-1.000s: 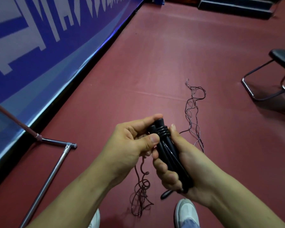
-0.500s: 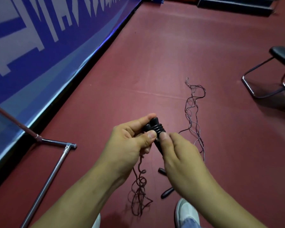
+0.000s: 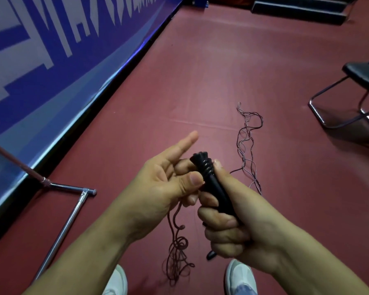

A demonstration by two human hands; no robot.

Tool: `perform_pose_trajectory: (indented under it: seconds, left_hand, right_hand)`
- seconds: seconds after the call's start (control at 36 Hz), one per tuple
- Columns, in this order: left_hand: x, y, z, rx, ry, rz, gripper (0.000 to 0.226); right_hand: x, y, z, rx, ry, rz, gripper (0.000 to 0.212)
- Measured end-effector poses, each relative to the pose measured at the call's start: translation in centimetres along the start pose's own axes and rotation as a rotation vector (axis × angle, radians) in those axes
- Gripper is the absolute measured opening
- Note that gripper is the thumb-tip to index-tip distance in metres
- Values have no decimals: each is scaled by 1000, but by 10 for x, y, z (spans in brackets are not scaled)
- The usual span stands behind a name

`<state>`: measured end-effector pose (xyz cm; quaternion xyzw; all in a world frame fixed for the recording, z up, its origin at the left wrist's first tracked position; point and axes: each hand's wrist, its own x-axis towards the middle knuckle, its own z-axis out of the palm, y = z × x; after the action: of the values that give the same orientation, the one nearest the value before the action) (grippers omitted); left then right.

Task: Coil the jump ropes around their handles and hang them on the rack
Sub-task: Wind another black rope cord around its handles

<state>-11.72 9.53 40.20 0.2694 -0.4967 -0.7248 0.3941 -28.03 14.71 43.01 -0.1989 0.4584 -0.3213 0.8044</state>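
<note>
- Underfoot, the dark red floor point(image 3: 222, 71) filled most of the view.
- A blue banner point(image 3: 51, 60) with pale lettering ran along the floor's left edge.
- A black chair point(image 3: 366, 77) on a bent tube frame stood at the far right, well apart from the hands.
- A metal frame point(image 3: 73, 213) of chrome tubes sat low at the left, near the foot of the banner.
- The right hand point(image 3: 232, 222) was in the lower middle, its grip clenched round a pair of black handles point(image 3: 213, 188) — fingers wrapped across the shafts, thumb laid up along their right side.
- The left hand point(image 3: 164, 184) sat just beside it, thumb against the handles. Its grip pinched the cord point(image 3: 179, 244) between the thumb and the curled fingers, while the index finger pointed out straight.
- The handles were held together above the floor, tilted up and to the left. A few turns of cord were wound round them just below the top ends, and one lower tip poked out beneath the right fist.
- From under the left hand the cord dropped to a loose heap on the floor, between two white shoes point(image 3: 115, 282).
- A thin tangle point(image 3: 246, 145) of more cord lay on the floor beyond the right hand — whether it belonged to the same rope could not be told.
</note>
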Motion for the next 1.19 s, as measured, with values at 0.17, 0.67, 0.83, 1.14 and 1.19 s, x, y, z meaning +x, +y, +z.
perform_pose_trajectory:
  seconds: [0.17,0.67,0.83,1.14,1.19]
  left_hand:
    - [0,6,2,287,61,56,44]
    - [1,-2,5,222,254,36,34]
    - [3,-5,12,178,256,21,38]
    - [-1,1,7,29,62,-129,31]
    - [0,0,6,64,66,-110,26]
  right_hand:
    - [8,5,-7,167,-96,88,61]
    - [10,9,-6,-466,123,-272,57]
    - [12,15,0,-246,189,-197,57]
    - [13,10,-3,-315,288,-421,53]
    - [13,11,-1,-287,270,-411,53]
